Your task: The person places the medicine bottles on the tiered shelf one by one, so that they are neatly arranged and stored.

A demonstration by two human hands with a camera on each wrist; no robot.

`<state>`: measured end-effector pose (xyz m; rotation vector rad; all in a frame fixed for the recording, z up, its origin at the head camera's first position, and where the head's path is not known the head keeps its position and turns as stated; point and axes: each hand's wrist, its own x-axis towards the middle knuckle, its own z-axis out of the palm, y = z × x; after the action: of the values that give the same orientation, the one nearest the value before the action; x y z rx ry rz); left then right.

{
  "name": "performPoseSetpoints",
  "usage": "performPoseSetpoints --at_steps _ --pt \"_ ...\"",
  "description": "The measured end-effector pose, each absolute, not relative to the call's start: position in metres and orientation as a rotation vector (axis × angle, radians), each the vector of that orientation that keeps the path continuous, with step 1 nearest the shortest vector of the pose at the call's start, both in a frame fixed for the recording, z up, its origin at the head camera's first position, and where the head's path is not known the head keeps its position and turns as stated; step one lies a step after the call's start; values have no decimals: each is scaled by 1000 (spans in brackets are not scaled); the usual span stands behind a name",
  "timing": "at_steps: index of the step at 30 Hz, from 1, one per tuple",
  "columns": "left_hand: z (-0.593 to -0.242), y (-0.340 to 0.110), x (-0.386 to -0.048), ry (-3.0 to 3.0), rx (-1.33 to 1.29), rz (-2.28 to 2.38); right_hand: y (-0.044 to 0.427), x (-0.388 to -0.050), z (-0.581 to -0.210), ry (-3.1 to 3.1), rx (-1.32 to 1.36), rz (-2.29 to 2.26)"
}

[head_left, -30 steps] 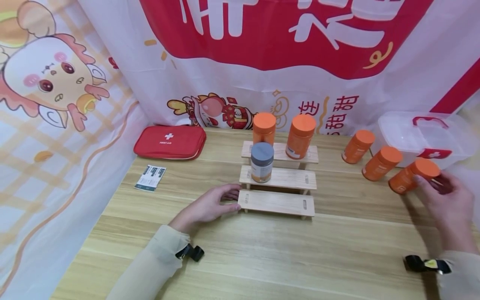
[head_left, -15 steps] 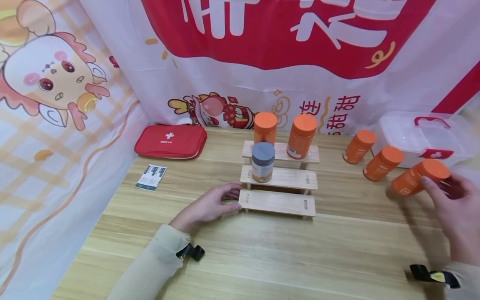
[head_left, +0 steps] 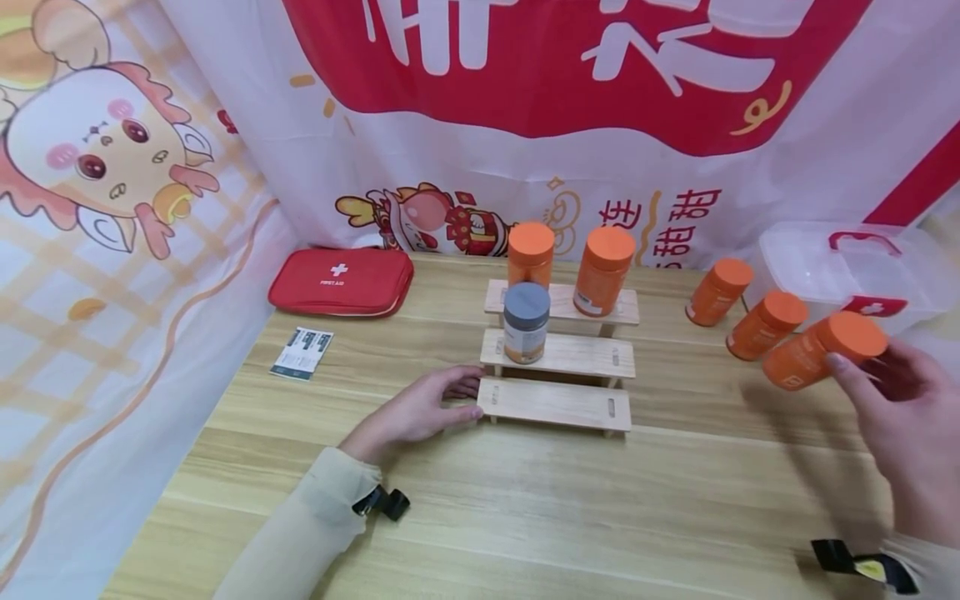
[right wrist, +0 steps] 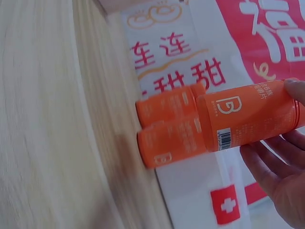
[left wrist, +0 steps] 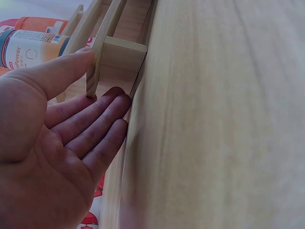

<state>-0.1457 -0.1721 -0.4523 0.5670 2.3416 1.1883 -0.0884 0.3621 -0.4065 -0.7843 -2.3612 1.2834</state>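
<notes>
My left hand (head_left: 427, 406) holds the left end of the lowest board of a wooden three-step display rack (head_left: 555, 404). In the left wrist view, the thumb and index finger (left wrist: 71, 109) touch opposite edges of that board, while the other fingers extend beside it. My right hand (head_left: 911, 417) grips an orange supplement bottle (head_left: 806, 354) near its cap, tilted and off the table. Two similar orange bottles (head_left: 718, 292) (head_left: 765, 325) stand just left of it. On the rack, two orange bottles (head_left: 603, 271) (head_left: 530, 254) occupy the top step, and a grey-capped bottle (head_left: 525, 325) the middle one.
A clear plastic box (head_left: 810, 267) with a red handle stands behind the bottles at the right. At the back left lies a red first-aid pouch (head_left: 341, 283), with a printed card (head_left: 302, 354) in front. A printed cloth (head_left: 465, 150) hangs behind the wooden table (head_left: 570, 517).
My right hand has lifted the orange bottle off the table and tilted it, shifting first right, then slightly back left. The left hand stays at the rack.
</notes>
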Motion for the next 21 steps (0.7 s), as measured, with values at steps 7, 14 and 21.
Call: performPoseSetpoints --at_steps 7,14,21 --pt "-452 -172 -146 2348 577 1187 346 -90 -404 -2412 -564 1239" --pt "-452 -171 -145 2343 583 1189 328 -94 -401 -2384 -399 1310" --pt "-451 -172 -144 2353 583 1180 314 -96 -398 -2433 -262 1332"
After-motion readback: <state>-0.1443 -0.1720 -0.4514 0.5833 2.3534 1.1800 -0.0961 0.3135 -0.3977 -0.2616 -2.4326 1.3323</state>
